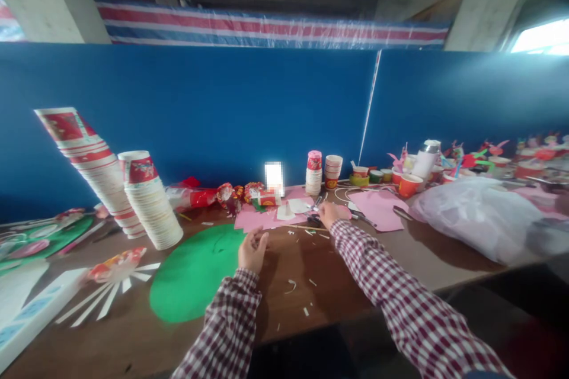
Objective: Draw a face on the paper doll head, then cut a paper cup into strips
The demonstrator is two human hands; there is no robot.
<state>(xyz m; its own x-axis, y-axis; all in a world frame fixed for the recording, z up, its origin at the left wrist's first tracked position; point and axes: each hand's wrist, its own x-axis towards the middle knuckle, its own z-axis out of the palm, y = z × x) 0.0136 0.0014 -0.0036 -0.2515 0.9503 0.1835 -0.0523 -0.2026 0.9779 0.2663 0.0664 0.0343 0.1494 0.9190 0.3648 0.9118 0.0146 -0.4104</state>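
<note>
My left hand (252, 251) hovers over the table beside the right edge of a round green sheet (191, 278). Its fingers are loosely curved, the thumb stands apart, and nothing shows in it. My right hand (331, 215) reaches farther forward, down among small tools and paper pieces. Its fingers are drawn together; what they hold, if anything, is too small to make out. Just left of those fingers lie white paper pieces (291, 208) on pink paper (253, 220). Another pink sheet (377, 210) lies to the right, with a dark slim tool on its edge.
Tall stacks of paper cups (151, 207) stand at the left near a cup cut into strips (118, 266). Shorter cup stacks (313, 177) stand at the back. On the right are a white plastic bag (480, 219), a thermos (425, 160) and decorated cups. A blue partition (222, 112) rises behind.
</note>
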